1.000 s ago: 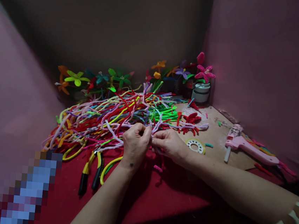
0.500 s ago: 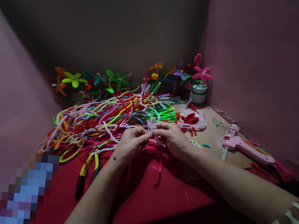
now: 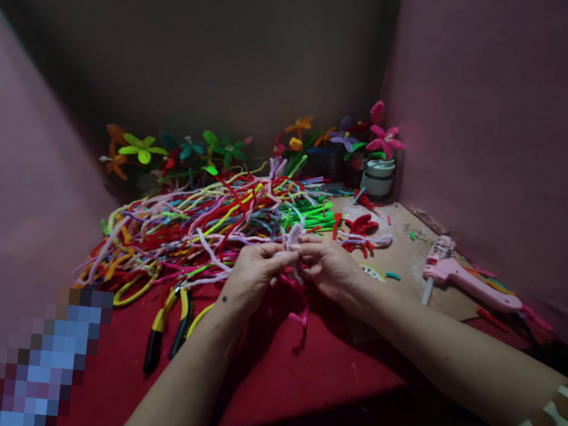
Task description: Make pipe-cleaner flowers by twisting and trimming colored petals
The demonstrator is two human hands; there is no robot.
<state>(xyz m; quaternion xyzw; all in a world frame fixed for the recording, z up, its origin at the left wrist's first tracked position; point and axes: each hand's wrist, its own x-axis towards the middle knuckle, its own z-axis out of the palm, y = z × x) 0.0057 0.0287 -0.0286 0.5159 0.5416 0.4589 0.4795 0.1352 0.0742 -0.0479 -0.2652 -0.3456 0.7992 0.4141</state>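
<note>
Above the red cloth (image 3: 312, 383), near edge of the heap: lilac fuzzy wire (image 3: 294, 234), bent into an upright loop, pinched between both hands.
Left hand (image 3: 254, 267): thumb and fingers drawn narrow, holding the base of the lilac loop from the left.
Right hand (image 3: 331, 268): fingertips closed on the same piece from the right, almost meeting the other hand's – lower fingers curled, cannot tell whether touching anything more.
Pink strand (image 3: 304, 303): trailing just below the hands, end bent.
Heap of fuzzy wires (image 3: 177, 223): spread behind and left of the hands, many colours, with a green bundle (image 3: 314, 214) at its right side.
Pliers (image 3: 183, 327): lying left of the left wrist, handles spread, head toward the heap.
Board (image 3: 409, 299): bearing red petals (image 3: 361, 227), a teal scrap (image 3: 392, 276) and a white ring (image 3: 371, 272) – partly hidden by the right arm.
Glue gun (image 3: 478, 286): pink, resting at far right.
Lidded cup (image 3: 377, 184): standing in the back corner, just below a pink flower (image 3: 385, 141).
</note>
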